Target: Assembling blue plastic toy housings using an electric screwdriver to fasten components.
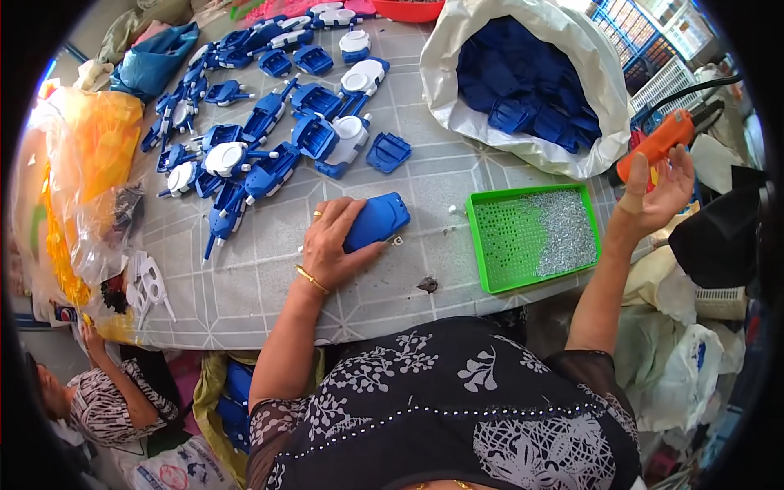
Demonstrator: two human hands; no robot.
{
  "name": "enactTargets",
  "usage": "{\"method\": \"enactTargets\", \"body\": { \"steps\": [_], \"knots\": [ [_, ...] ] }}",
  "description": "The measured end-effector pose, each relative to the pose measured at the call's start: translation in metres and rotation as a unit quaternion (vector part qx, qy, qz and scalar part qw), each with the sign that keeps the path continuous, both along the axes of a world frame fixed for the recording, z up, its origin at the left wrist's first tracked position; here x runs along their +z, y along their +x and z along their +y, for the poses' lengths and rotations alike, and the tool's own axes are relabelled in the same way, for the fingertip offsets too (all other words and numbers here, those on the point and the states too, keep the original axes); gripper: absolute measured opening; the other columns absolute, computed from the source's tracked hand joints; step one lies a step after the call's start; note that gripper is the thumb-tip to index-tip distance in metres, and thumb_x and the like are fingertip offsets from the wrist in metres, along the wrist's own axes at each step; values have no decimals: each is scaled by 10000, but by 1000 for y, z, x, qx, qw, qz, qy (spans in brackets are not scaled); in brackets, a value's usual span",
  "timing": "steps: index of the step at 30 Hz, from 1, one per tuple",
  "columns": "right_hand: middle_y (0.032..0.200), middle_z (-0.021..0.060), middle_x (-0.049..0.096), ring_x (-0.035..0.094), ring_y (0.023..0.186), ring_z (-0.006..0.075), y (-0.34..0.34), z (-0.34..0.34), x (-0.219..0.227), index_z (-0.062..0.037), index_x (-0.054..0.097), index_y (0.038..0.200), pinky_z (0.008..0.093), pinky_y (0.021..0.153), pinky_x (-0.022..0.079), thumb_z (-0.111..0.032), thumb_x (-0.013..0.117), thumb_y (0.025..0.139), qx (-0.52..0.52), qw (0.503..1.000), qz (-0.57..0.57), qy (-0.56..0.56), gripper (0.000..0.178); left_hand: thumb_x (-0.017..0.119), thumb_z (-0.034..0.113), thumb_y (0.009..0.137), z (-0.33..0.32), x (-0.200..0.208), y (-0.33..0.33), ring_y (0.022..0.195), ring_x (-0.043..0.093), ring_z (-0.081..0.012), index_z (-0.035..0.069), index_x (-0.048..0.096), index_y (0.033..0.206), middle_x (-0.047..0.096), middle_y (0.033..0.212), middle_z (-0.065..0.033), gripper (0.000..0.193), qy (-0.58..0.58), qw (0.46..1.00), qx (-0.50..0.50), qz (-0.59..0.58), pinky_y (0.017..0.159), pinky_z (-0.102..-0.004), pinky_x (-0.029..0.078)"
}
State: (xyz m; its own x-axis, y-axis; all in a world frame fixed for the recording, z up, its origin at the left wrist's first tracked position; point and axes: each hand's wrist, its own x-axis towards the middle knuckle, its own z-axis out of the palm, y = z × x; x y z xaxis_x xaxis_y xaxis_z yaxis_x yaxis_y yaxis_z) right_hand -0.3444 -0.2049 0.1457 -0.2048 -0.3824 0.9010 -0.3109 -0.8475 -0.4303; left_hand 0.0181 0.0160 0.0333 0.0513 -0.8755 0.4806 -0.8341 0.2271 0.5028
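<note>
My left hand [333,241] rests on a blue plastic shell part [377,219] and presses it down on the grey tiled tabletop [269,278]. A gold ring and bracelet show on that hand. My right hand [660,192] is raised off the table's right edge, palm open, fingers spread, holding nothing. It hovers just in front of an orange power screwdriver [660,140]. Between the hands sits a green tray [492,245] with a heap of small silver screws [563,229].
Several assembled blue and white plastic pieces [269,122] cover the far left of the table. A white sack of blue parts [531,82] stands at the back right. Orange bags [82,163] lie at left. Another person [106,400] sits low at the lower left.
</note>
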Motion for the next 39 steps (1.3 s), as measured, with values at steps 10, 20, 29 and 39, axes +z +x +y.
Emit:
{"method": "enactTargets", "body": {
  "steps": [10,20,29,39],
  "knots": [
    [1326,111,564,572,1174,178,14,-65,-17,-11,379,1532,327,1041,454,-187,833,922,78,989,-42,121,780,909,237,658,3,-2,4,1052,634,-394,6,678,1249,675,1185,-177,676,-2,1000,-4,-1,938,-466,514],
    [968,27,666,662,813,130,63,-54,-26,2,542,1382,286,767,547,-205,794,933,365,893,-32,263,555,909,244,657,-1,-2,4,1030,647,-380,10,679,1246,675,1174,-173,674,9,1000,-6,17,953,-464,496],
    [849,61,639,629,666,151,90,-6,-32,-35,551,1149,320,666,539,-100,766,923,381,850,-39,361,319,918,256,651,-3,-7,7,1037,654,-377,22,680,1253,672,1187,-164,688,15,1000,-1,19,941,-455,507],
    [1074,121,581,644,839,227,72,1,-12,-15,506,1315,458,970,577,-206,712,929,532,794,-3,293,478,917,259,653,-2,-7,6,1053,642,-377,22,680,1257,668,1203,-163,691,27,999,7,25,933,-454,520]
  ]
}}
